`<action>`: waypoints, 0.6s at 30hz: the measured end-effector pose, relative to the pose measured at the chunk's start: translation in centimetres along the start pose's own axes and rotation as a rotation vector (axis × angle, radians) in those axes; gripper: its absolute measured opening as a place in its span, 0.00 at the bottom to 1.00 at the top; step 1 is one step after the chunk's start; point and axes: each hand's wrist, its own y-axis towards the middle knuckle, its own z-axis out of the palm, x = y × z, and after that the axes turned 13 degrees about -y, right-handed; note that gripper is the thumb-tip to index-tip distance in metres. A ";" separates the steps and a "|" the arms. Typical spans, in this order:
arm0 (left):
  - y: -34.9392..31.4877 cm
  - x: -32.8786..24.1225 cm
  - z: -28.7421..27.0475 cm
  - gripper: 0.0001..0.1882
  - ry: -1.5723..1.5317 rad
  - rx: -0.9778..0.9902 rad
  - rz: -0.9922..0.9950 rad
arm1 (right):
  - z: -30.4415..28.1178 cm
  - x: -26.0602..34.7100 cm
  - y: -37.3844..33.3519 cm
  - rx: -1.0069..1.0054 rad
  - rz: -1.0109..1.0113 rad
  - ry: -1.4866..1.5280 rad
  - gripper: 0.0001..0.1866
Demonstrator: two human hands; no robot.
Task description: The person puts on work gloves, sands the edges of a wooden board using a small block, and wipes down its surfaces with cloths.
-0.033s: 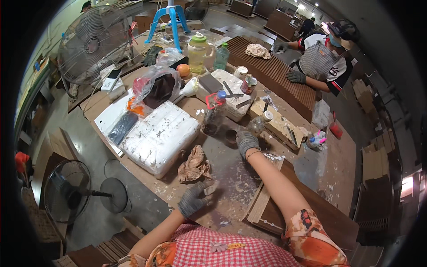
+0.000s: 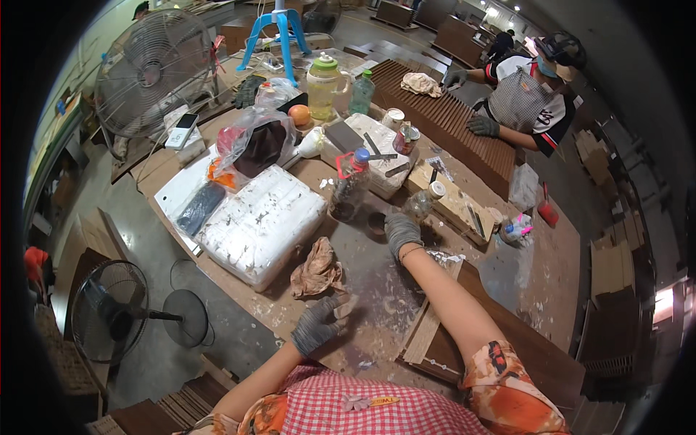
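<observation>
The grey-gloved left hand (image 2: 317, 326) hovers just in front of a crumpled brown cloth (image 2: 317, 269), fingers loosely curled around a small pale scrap. Beyond the cloth on its right, the grey-gloved right hand (image 2: 401, 232) lies palm down, fingers together, beside a small dark round cup (image 2: 375, 222). A clear plastic bottle with a blue cap (image 2: 349, 185) stands behind the cloth; a white plastic-wrapped slab (image 2: 262, 221) lies left of it. The dusty brown counter (image 2: 377, 297) carries them all. Further back, another person's gloved hand (image 2: 481, 126) rests on dark ribbed boards (image 2: 449, 123), in a workshop with a standing fan (image 2: 154, 72).

white wrapped pkg (image 2: 262, 223) bench ctr | clear bag (image 2: 250, 141) behind it
</observation>
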 end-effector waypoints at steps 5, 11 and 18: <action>-0.3 -3.4 0.6 0.25 -0.231 -0.046 -0.075 | -1.5 2.4 -1.3 -0.164 -0.037 -0.017 0.12; -1.1 0.3 0.6 0.29 -0.050 -0.002 -0.093 | -2.4 2.5 -2.4 0.094 0.075 -0.061 0.12; -0.7 -1.5 1.4 0.27 -0.113 0.053 -0.104 | 0.2 -0.1 -2.7 -0.079 0.046 0.129 0.11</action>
